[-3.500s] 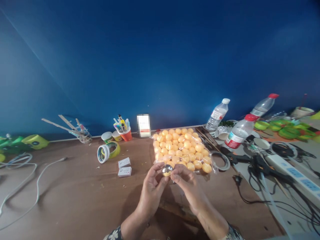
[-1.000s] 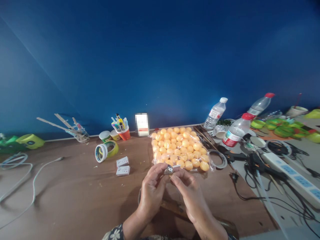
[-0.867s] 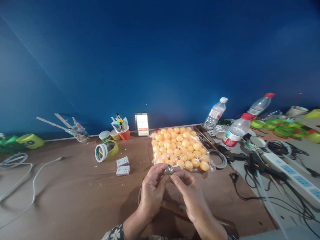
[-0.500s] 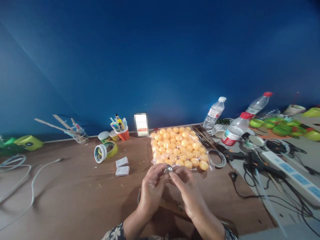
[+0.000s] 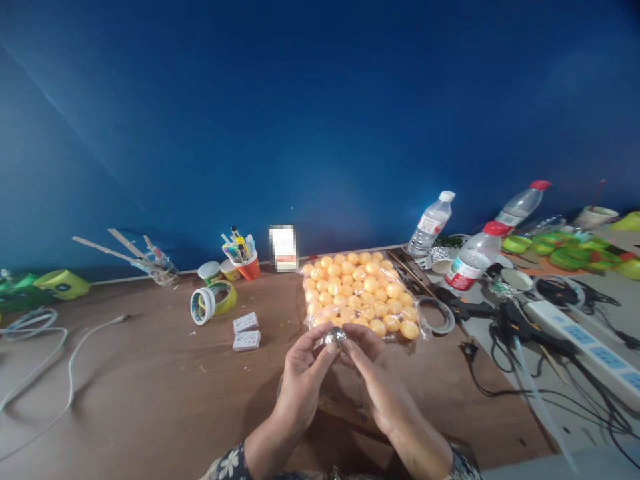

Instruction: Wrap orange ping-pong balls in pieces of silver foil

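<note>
A small, shiny silver ball (image 5: pixel 335 336), crinkled like foil, is held between both hands over the near side of the table. My left hand (image 5: pixel 303 368) is closed on its left side, thumb in front and fingers behind. From the right, my right hand (image 5: pixel 373 363) pinches the same ball with its thumb and fingers. Just beyond the fingertips lies a clear plastic bag of orange balls (image 5: pixel 357 290); the hands hide part of its near edge.
Left of the hands are two small white boxes (image 5: pixel 247 340) and tape rolls (image 5: pixel 214 303). An orange cup of pens (image 5: pixel 245 260) stands near the wall. Plastic bottles (image 5: pixel 473 260), a glue gun (image 5: pixel 525 327), cables and a white power strip (image 5: pixel 585 347) crowd the right side.
The silver ball shows more fully between the fingers now, and both thumbs have shifted on its near side. Both hands still hold it; the view has moved slightly.
</note>
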Motion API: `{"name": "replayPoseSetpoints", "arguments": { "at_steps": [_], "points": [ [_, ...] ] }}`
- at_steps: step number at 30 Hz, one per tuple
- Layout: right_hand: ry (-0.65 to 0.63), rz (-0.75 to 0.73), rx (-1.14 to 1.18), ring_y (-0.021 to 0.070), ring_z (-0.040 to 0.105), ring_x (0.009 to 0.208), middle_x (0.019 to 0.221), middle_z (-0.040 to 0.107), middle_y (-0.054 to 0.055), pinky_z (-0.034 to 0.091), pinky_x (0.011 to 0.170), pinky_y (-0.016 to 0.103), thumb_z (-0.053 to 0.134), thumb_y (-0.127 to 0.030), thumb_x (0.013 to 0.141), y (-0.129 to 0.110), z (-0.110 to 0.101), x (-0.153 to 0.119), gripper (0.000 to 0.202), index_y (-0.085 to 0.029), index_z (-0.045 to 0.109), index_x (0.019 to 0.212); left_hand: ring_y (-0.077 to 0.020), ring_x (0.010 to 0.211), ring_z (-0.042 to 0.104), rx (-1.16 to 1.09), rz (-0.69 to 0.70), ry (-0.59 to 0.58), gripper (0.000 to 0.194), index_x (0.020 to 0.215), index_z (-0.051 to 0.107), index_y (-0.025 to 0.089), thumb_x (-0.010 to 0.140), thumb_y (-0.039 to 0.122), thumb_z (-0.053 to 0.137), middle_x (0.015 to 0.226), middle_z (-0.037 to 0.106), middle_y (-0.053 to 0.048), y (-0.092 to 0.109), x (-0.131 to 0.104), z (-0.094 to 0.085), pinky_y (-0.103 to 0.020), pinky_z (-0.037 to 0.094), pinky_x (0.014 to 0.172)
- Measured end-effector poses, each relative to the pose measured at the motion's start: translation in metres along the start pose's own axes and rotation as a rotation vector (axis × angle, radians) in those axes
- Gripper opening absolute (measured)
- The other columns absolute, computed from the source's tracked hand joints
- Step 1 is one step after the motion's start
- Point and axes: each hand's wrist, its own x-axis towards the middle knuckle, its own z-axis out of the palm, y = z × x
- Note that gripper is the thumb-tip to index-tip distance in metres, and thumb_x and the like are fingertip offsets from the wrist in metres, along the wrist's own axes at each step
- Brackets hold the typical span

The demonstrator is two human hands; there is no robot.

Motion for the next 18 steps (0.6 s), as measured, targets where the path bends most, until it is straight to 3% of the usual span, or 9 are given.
{"name": "replayPoseSetpoints", "arguments": {
  "at_steps": [9, 14, 18],
  "points": [
    [-0.046, -0.129, -0.151, 0.0224, 0.066, 0.096, 0.101, 0.072, 0.005, 0.052, 0.086, 0.036, 0.072, -0.034, 0.077, -0.004, -0.001, -0.007, 0.027, -0.023, 0.067, 0.101, -0.0244, 0.109, 0.063, 0.057, 0.081, -0.023, 0.035, 0.111, 0.068, 0.020, 0.077, 0.023, 0.072, 0.116, 0.070, -0.010, 0.000, -0.002, -0.002, -0.036, 0.048, 0.097],
    [-0.037, -0.189, -0.310, 0.0239, 0.067, 0.089, 0.100, 0.072, 0.008, 0.054, 0.081, 0.037, 0.070, -0.033, 0.079, -0.003, -0.006, -0.008, 0.028, -0.021, 0.068, 0.104, -0.0273, 0.108, 0.065, 0.142, 0.086, -0.065, 0.039, 0.115, 0.067, 0.019, 0.077, 0.026, 0.071, 0.114, 0.072, -0.011, 0.006, -0.004, -0.003, -0.040, 0.049, 0.097],
    [-0.029, -0.211, -0.286, 0.0248, 0.067, 0.093, 0.101, 0.073, 0.007, 0.055, 0.081, 0.037, 0.071, -0.032, 0.078, 0.001, -0.007, -0.007, 0.025, -0.022, 0.069, 0.101, -0.0283, 0.109, 0.065, 0.239, 0.107, -0.064, 0.037, 0.114, 0.068, 0.019, 0.078, 0.028, 0.070, 0.115, 0.071, -0.011, 0.008, -0.003, -0.006, -0.041, 0.049, 0.098]
  ]
}}
